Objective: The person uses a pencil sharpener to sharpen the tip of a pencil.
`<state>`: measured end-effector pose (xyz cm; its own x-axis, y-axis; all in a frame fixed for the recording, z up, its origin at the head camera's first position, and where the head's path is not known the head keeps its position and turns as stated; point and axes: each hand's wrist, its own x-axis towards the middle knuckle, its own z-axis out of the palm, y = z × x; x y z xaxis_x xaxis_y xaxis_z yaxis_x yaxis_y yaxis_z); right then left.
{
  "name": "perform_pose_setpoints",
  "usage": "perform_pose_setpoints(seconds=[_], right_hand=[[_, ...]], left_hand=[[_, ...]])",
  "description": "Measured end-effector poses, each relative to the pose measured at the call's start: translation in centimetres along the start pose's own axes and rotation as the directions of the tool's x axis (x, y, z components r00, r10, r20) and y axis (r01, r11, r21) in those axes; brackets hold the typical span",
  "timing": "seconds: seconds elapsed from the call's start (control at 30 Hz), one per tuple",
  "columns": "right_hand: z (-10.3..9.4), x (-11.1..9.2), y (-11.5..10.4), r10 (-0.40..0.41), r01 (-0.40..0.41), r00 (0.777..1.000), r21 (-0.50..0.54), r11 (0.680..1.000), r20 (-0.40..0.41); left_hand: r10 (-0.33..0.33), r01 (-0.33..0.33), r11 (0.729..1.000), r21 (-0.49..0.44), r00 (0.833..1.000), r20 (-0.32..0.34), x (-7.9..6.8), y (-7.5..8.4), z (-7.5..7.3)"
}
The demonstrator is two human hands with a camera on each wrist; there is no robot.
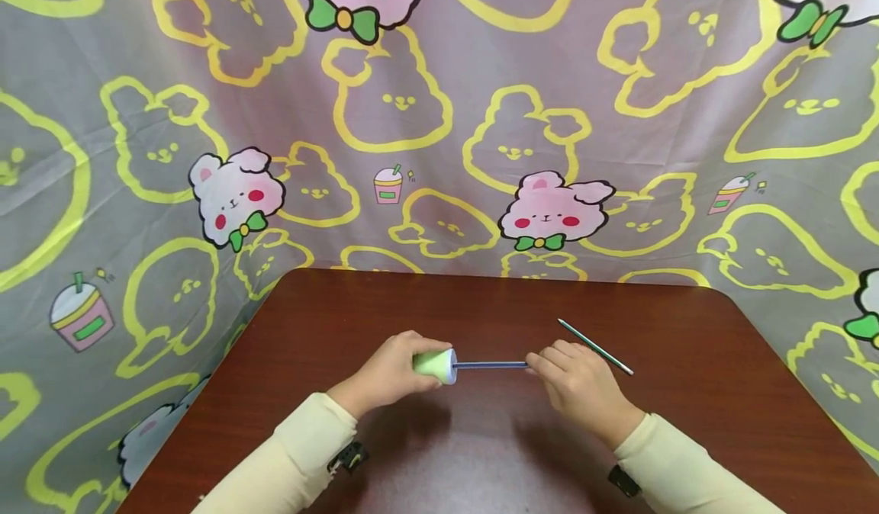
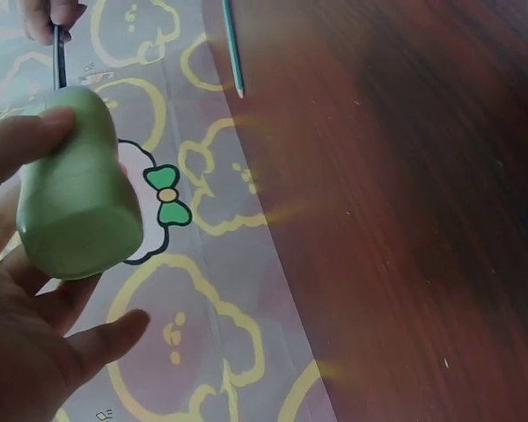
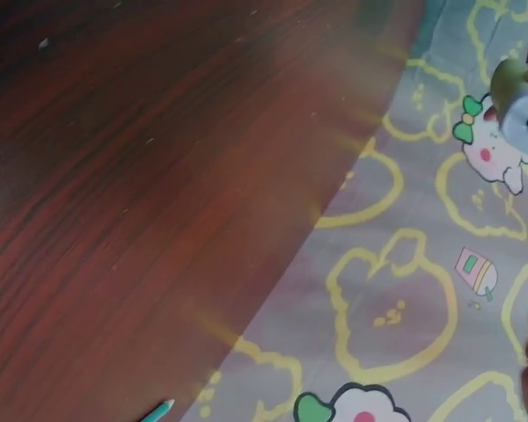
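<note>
Over the table, my left hand (image 1: 387,375) grips a light green pencil sharpener (image 1: 431,366), its white end facing right. A slim dark blue pencil (image 1: 489,365) runs level from the hole in that white end. My right hand (image 1: 582,386) pinches the pencil's far end between thumb and fingers. In the left wrist view the sharpener's rounded green body (image 2: 81,198) shows from behind, thumb on top and fingers below. The right wrist view catches the sharpener's white end (image 3: 522,127) at its right edge. The pencil's tip is hidden inside the sharpener.
A second pencil, green and white (image 1: 596,347), lies slantwise on the dark red-brown table (image 1: 412,308), beyond my right hand. A grey curtain (image 1: 439,171) with yellow outlines and cartoon animals hangs behind the table and along its sides.
</note>
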<state>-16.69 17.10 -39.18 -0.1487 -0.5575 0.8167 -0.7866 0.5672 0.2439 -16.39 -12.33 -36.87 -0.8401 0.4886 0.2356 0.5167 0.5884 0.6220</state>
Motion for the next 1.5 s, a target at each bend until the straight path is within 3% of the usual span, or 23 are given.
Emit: perform_pose_setpoints(seconds=[0.1, 0.13, 0.17, 0.2, 0.23, 0.3, 0.33, 0.37, 0.4, 0.43, 0.57, 0.63, 0.7, 0.77, 0.83, 0.87, 0.9, 0.97, 1.07, 1.27, 1.37, 1.43, 1.5], right_hand=[[-0.3, 0.0, -0.3, 0.097, -0.107, 0.986, 0.067, 0.992, 0.133], [-0.5, 0.1, -0.4, 0.159, -0.185, 0.963, 0.107, 0.977, 0.216], [-0.7, 0.2, -0.4, 0.227, -0.293, 0.918, 0.168, 0.941, 0.326], [-0.9, 0.4, -0.4, 0.288, -0.422, 0.847, 0.236, 0.875, 0.446], [-1.1, 0.5, -0.4, 0.331, -0.558, 0.758, 0.295, 0.776, 0.562], [-1.4, 0.9, -0.1, 0.375, -0.786, 0.556, 0.324, 0.527, 0.742], [-1.5, 1.1, 0.0, 0.376, -0.855, 0.469, 0.304, 0.421, 0.799], [-1.6, 1.3, 0.2, 0.365, -0.894, 0.409, 0.286, 0.346, 0.837], [-1.7, 1.5, 0.4, 0.352, -0.905, 0.387, 0.278, 0.322, 0.852], [-1.7, 1.6, 0.5, 0.349, -0.905, 0.382, 0.269, 0.330, 0.856], [-1.9, 1.8, 0.7, 0.397, -0.849, 0.433, 0.218, 0.482, 0.809], [-2.0, 1.7, 0.5, 0.437, -0.809, 0.481, 0.192, 0.556, 0.760], [-2.0, 1.5, 0.3, 0.452, -0.727, 0.578, 0.177, 0.664, 0.679], [-2.0, 1.2, 0.1, 0.428, -0.596, 0.707, 0.148, 0.789, 0.563], [-1.9, 0.9, 0.1, 0.349, -0.425, 0.834, 0.094, 0.900, 0.428], [-1.8, 0.7, 0.1, 0.298, -0.345, 0.882, 0.069, 0.936, 0.365], [-1.7, 0.6, 0.2, 0.247, -0.275, 0.919, 0.052, 0.960, 0.308], [-1.5, 0.4, 0.3, 0.157, -0.167, 0.964, 0.030, 0.986, 0.217], [-1.1, 0.3, 0.3, 0.063, -0.064, 0.993, 0.011, 0.998, 0.103], [-0.6, 0.3, 0.1, -0.008, 0.008, 1.000, -0.017, 1.000, -0.008], [-0.5, 0.4, -0.2, 0.028, -0.028, 0.999, 0.000, 1.000, 0.030], [-0.7, 0.5, -0.4, 0.084, -0.088, 0.992, 0.035, 0.996, 0.098], [-1.0, 0.6, -0.6, 0.180, -0.204, 0.958, 0.089, 0.975, 0.223]], left_hand=[[0.081, -0.077, 0.994, 0.080, 0.996, -0.040, -0.2, -0.1, 0.2], [0.123, -0.115, 0.985, 0.131, 0.991, -0.053, -0.2, -0.2, 0.2], [0.175, -0.160, 0.969, 0.188, 0.982, -0.067, -0.2, -0.2, 0.2], [0.229, -0.204, 0.947, 0.249, 0.970, -0.078, -0.2, -0.2, 0.3], [0.282, -0.244, 0.920, 0.307, 0.955, -0.087, -0.1, -0.2, 0.3], [0.375, -0.308, 0.862, 0.402, 0.922, -0.097, 0.0, -0.2, 0.3], [0.407, -0.329, 0.839, 0.433, 0.908, -0.099, 0.0, -0.3, 0.3], [0.427, -0.340, 0.825, 0.451, 0.898, -0.104, 0.0, -0.3, 0.3], [0.435, -0.343, 0.820, 0.459, 0.894, -0.110, 0.1, -0.3, 0.4], [0.433, -0.338, 0.822, 0.459, 0.894, -0.117, 0.1, -0.4, 0.3], [0.360, -0.276, 0.871, 0.406, 0.922, -0.145, 0.1, -0.3, 0.3], [0.309, -0.237, 0.897, 0.374, 0.940, -0.146, 0.0, -0.2, 0.2], [0.257, -0.195, 0.918, 0.344, 0.956, -0.145, 0.0, -0.2, 0.1], [0.203, -0.151, 0.940, 0.306, 0.969, -0.145, 0.0, -0.1, 0.1], [0.143, -0.105, 0.964, 0.246, 0.979, -0.144, -0.1, 0.0, 0.0], [0.112, -0.081, 0.975, 0.208, 0.984, -0.140, 0.0, 0.0, -0.1], [0.082, -0.058, 0.984, 0.171, 0.987, -0.135, 0.0, 0.1, -0.1], [0.026, -0.015, 0.995, 0.099, 0.993, -0.118, 0.0, 0.2, -0.2], [-0.032, 0.033, 0.999, 0.018, 0.997, -0.068, -0.1, 0.3, -0.3], [-0.030, 0.030, 1.000, -0.007, 0.999, -0.016, -0.1, 0.1, -0.3], [-0.005, 0.006, 1.000, 0.011, 1.000, -0.024, -0.3, -0.1, -0.1], [0.036, -0.033, 0.998, 0.054, 0.998, -0.043, -0.4, -0.2, 0.1], [0.099, -0.090, 0.989, 0.118, 0.993, -0.067, -0.4, -0.3, 0.2]])
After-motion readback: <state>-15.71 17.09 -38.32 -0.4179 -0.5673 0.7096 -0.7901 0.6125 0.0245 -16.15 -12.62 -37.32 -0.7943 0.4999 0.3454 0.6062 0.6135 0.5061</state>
